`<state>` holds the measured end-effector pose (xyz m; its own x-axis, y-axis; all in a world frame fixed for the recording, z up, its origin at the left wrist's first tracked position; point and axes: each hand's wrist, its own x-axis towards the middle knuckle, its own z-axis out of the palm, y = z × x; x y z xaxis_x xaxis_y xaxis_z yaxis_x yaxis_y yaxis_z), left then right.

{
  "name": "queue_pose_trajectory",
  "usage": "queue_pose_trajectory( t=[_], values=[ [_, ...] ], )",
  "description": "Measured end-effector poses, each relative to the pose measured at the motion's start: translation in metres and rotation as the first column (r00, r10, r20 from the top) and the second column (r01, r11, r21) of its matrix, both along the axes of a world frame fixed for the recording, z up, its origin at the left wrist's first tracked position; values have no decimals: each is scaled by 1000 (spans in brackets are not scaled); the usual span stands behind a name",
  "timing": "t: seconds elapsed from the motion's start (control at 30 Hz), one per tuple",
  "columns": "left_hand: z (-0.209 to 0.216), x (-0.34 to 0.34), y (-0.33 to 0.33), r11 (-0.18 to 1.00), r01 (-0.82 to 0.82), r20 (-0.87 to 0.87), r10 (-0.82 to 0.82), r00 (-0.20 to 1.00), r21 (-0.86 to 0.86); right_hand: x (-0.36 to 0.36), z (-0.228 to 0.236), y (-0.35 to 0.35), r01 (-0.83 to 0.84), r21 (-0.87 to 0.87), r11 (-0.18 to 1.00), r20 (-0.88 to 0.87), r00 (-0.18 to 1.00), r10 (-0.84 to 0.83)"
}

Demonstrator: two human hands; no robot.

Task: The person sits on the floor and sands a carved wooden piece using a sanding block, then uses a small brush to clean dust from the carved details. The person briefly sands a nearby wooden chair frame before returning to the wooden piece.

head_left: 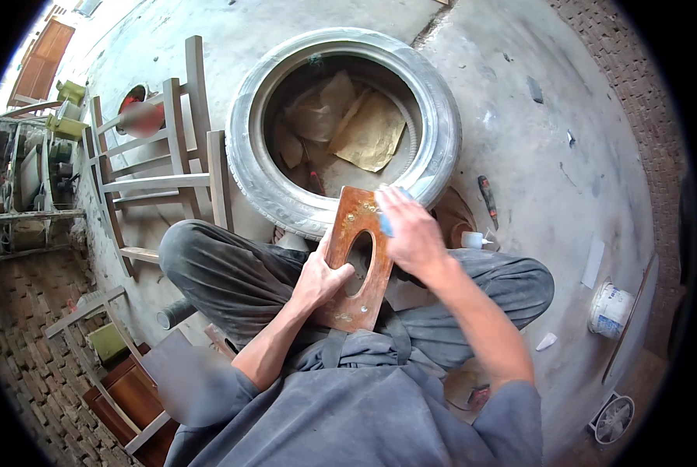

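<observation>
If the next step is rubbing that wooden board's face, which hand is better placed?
Right, probably: the right hand holds a blue pad at the wooden board, near its upper right corner. The left hand is busy gripping the board's left side.

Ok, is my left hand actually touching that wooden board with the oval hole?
Touching. The head view shows the left hand at the wooden board's left edge, thumb lying over its face beside the oval hole.

Slate-blue shirt (348, 412), creased, short sleeves (512, 420). Loose dark-grey trousers (228, 272); from here I note lighter, dusty-looking patches at the knees (183, 247). Two dark strap-like bands (333, 348) at the waist. Left hand (319, 278), right hand (412, 237): bare.
</observation>
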<state>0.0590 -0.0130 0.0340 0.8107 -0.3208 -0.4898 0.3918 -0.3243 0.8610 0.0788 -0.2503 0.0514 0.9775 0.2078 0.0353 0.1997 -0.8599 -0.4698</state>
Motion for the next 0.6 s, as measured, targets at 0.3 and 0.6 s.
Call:
queue_pose_trajectory(
  t=[0.3,0.6],
  values=[
    [-7,-3,6,997,-81,-27,81,996,-8,10,12,1,20,109,994,-93,996,-10],
    [0,-4,0,996,-64,-46,67,997,64,23,-14,40,-6,80,997,61,998,1]
  ],
)
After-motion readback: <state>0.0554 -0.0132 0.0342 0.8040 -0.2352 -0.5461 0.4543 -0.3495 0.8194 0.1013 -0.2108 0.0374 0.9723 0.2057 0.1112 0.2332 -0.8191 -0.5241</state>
